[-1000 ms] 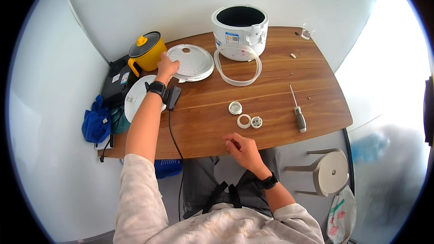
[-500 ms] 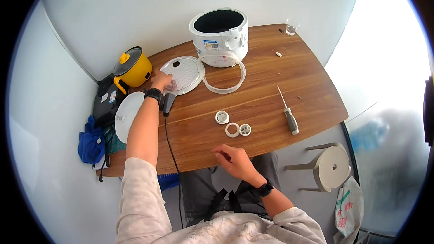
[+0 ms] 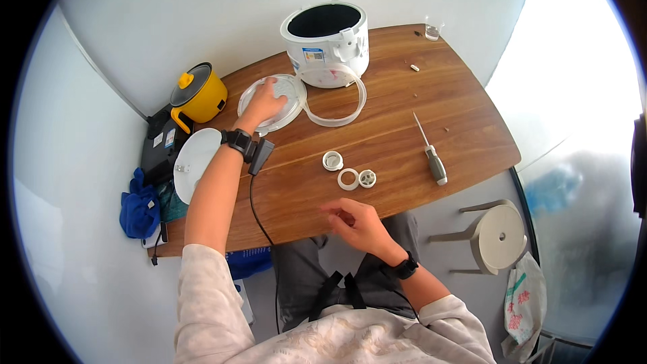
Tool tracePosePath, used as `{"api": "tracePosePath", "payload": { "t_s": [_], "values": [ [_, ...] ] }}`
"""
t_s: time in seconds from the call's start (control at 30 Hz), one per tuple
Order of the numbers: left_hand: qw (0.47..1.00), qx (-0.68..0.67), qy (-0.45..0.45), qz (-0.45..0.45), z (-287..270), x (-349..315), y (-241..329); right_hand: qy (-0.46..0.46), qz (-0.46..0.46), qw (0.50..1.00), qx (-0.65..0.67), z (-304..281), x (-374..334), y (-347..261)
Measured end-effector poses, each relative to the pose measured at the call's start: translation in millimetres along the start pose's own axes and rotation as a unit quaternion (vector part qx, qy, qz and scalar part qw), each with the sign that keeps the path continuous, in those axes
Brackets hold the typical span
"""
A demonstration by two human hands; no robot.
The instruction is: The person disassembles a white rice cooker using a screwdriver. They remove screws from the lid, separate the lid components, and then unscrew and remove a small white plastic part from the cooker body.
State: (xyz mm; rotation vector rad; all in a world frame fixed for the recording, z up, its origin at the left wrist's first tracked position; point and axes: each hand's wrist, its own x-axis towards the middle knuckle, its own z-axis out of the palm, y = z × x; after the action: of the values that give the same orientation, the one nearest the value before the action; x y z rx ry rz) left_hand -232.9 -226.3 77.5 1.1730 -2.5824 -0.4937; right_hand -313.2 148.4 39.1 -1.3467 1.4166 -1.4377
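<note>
Nearby, a translucent ring (image 3: 333, 122) crowds the white disc (image 3: 290, 98).

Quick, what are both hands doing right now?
Left hand: open over the textured disc; contact can't be told.
Right hand: loosely curled by the table edge, no object visible; whether empty can't be told.

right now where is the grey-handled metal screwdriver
In the head view, the grey-handled metal screwdriver lies on the right side of the brown wooden table, near its front edge, right of the small round white disc.
</note>
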Motion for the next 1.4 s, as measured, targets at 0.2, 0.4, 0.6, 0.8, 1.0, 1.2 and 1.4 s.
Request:
{"api": "tracePosePath", "payload": {
  "t_s": [0.2,0.4,0.6,0.8,1.0,1.2,1.4],
  "values": [
    [0.991,-0.119,0.058,0.02,10,25,23,0.201,-0.105,0.926,-0.301,-28,4,-11],
    [0.993,-0.099,0.07,0.005,30,32,27,0.076,-0.089,0.92,-0.375,-36,21,14],
    [0.975,-0.197,0.099,0.016,-17,20,36,0.06,-0.082,0.904,-0.415,-24,32,33],
    [0.964,-0.231,0.112,-0.069,-94,-4,7,0.051,-0.098,0.91,-0.4,-18,59,35],
    [0.959,-0.172,0.123,-0.19,-100,-10,-61,0.025,-0.116,0.901,-0.417,-4,77,32],
    [0.956,-0.281,0.037,-0.077,-99,-46,-42,0.002,-0.123,0.917,-0.38,5,84,35],
    [0.96,-0.27,-0.059,0.043,-121,-165,9,-0.004,-0.116,0.926,-0.359,23,92,34]
  ]
}}
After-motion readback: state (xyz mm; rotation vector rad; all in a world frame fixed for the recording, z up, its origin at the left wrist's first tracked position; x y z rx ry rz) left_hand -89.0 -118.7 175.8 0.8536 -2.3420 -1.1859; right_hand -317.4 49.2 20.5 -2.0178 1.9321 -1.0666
